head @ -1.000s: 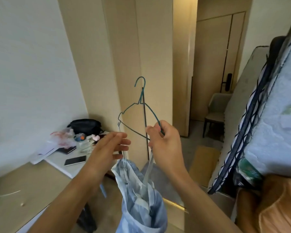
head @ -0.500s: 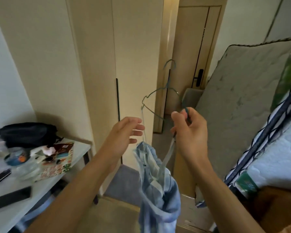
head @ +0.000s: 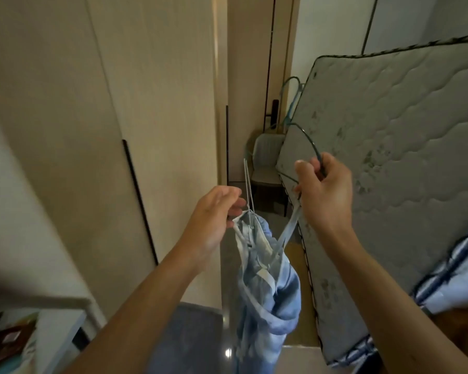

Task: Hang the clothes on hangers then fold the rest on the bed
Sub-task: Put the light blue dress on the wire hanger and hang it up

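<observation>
I am looking past both hands. The right hand [head: 327, 193] is gripping the hanger [head: 310, 141] by its right end, in front of the mattress [head: 403, 157], which is leaning upright on the right. The left hand [head: 214, 220] is sitting lower and to the left, its fingers [head: 237, 205] pinching the top edge of the garment [head: 268, 292], which is hanging below and between the hands. The chair [head: 265, 163] is standing behind, just left of the mattress. The wardrobe [head: 119, 130] is filling the left, with the counter [head: 57, 327] before it at lower left.
</observation>
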